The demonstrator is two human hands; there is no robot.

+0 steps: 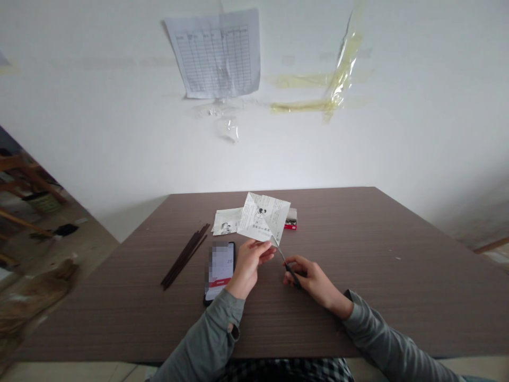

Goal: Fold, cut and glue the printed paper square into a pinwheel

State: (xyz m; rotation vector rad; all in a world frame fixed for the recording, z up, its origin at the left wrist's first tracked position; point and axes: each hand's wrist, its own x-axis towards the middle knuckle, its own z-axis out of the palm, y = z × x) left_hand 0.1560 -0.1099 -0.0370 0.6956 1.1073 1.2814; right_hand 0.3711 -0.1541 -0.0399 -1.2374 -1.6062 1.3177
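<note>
My left hand [253,261] pinches the lower edge of a square sheet of printed paper [267,213], which has small drawings, text and diagonal creases. In my right hand [308,276] is a pair of scissors [292,273] with dark handles. Their thin blades reach up to the paper's lower corner, close to my left fingertips. Whether the blades are apart there is too small to tell. Behind the held sheet, other printed papers [227,220] lie on the table, partly covered by it. A small red box [291,223] shows at the sheet's right side, its left part hidden.
A phone [220,271] with a lit screen lies beside my left wrist. Several thin dark sticks [185,257] lie together left of it. The brown table [377,254] meets a white wall, where a printed form [222,58] and strips of tape [306,106] hang.
</note>
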